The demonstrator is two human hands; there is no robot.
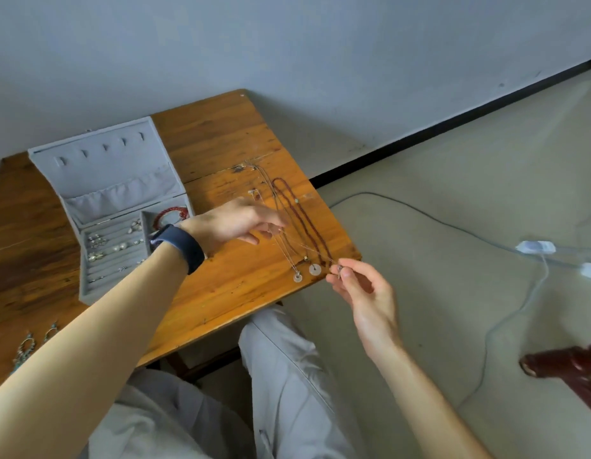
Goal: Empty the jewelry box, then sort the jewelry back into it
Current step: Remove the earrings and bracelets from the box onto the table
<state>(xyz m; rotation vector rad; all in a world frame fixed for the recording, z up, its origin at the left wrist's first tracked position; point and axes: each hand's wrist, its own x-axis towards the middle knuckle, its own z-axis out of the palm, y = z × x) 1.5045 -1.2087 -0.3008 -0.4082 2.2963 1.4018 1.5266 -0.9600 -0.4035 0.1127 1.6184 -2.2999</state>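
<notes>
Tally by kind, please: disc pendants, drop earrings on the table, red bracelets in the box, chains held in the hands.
Round disc pendants: 2
Drop earrings on the table: 2
Red bracelet in the jewelry box: 1
Thin chain held between left hand and right hand: 1
Total: 6

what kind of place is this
Most likely a room in a home: a worn orange-brown wooden table stands against a plain pale wall, an open grey fabric-lined jewelry box sits on it, and a white power cable trails over the pale floor.
</notes>
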